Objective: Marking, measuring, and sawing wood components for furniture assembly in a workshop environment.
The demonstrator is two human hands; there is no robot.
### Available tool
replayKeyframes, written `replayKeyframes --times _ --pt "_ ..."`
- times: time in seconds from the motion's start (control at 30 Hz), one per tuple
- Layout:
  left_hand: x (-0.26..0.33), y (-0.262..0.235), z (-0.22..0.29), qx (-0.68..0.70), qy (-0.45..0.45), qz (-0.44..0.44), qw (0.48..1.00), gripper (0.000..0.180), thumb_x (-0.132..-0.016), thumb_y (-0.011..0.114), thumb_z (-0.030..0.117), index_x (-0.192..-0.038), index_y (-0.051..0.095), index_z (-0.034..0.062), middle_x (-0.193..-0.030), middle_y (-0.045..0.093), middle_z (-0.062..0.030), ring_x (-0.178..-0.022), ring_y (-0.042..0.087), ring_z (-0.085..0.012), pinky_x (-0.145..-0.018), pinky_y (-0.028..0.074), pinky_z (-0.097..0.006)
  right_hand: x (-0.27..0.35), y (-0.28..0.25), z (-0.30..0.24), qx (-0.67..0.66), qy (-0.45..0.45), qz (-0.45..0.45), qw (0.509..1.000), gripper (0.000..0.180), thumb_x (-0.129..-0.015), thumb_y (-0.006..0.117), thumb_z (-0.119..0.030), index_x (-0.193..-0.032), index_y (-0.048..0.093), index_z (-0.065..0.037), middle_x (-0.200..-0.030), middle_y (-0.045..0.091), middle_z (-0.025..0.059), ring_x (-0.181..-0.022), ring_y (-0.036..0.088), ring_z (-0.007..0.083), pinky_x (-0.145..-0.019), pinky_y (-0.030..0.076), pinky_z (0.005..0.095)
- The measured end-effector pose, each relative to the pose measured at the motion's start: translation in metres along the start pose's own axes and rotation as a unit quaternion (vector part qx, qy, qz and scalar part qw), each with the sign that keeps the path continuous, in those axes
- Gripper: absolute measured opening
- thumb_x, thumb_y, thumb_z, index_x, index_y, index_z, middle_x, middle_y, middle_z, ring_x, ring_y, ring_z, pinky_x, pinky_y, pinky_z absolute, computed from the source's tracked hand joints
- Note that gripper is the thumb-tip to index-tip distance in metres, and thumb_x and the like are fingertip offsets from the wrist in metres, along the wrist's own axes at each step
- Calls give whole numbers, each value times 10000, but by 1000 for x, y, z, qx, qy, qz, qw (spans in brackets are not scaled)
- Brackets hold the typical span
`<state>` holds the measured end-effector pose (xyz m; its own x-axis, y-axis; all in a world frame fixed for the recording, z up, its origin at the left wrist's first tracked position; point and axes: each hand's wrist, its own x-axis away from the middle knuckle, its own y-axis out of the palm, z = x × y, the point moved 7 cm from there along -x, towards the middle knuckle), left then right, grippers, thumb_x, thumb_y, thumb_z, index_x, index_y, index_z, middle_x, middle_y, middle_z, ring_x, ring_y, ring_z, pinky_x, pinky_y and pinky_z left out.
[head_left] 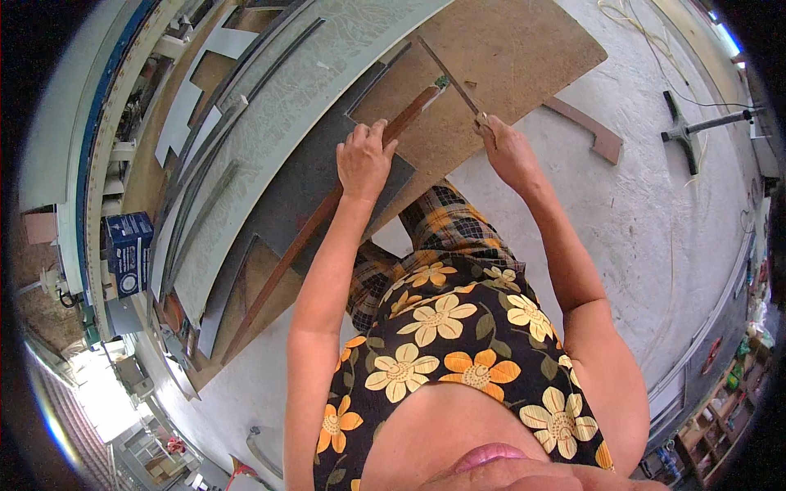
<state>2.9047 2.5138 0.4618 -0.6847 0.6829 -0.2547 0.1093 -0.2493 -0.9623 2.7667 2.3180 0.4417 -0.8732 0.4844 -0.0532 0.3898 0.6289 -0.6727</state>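
Observation:
A long reddish-brown strip [282, 270] lies slantwise across a dark grey sheet [307, 176] and a brown board [524, 57]. My left hand [364, 161] is closed over the strip near its far end, with the fingers curled about its edge. A green bit [442, 82] shows at the strip's far tip. In my right hand [509, 151] is the handle end of a long thin file [446, 72], its narrow dark blade pointing away and to the left. The blade is apart from the strip, to the right of its tip. My palm hides most of the file's handle.
Beyond the strip lies a large pale patterned sheet [360, 41], with dark narrow strips [270, 69] on it. A blue box [128, 254] stands at the left. On the floor at the right are a notched brown piece [585, 127] and a black-footed stand [684, 135].

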Motion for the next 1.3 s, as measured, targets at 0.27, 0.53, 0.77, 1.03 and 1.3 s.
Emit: replayKeyframes --times 0.27,0.53,0.77,1.03,1.3 --pt "14 5 15 -15 34 -21 999 517 -810 742 208 -1295 568 163 -1058 621 -74 -976 602 -278 -793 499 -424 15 -4 20 -18 50 -23 998 222 -1003 459 -201 -1010 518 13 -924 611 294 -913 555 501 -737 438 531" --pt "26 18 11 -31 77 14 996 733 -804 751 306 -1452 434 174 -1205 529 -91 -1093 496 -271 -944 403 -461 22 1 30 -16 63 -45 997 212 -991 465 -211 -1020 520 -9 -885 620 296 -885 584 495 -723 434 564" --pt "34 -6 -6 46 49 7 998 784 -791 756 386 -1450 422 123 -1235 522 -108 -1134 490 -291 -990 376 -445 27 1 31 -31 71 -44 996 197 -989 466 -199 -1040 526 -18 -909 630 285 -887 579 500 -731 440 563" --pt "117 -30 -77 4 -53 -56 997 799 -738 804 400 -1391 474 79 -1211 524 -128 -1150 491 -325 -972 411 -462 27 2 35 -42 81 -49 995 190 -986 471 -186 -1033 527 -10 -908 630 287 -905 578 500 -732 445 555" --pt "107 -29 -90 85 -108 -149 979 593 -717 809 323 -1178 556 47 -1065 544 -134 -1027 559 -310 -905 465 -431 16 15 23 -28 57 -58 996 188 -987 471 -186 -1045 522 -14 -927 628 291 -910 583 498 -745 450 552"
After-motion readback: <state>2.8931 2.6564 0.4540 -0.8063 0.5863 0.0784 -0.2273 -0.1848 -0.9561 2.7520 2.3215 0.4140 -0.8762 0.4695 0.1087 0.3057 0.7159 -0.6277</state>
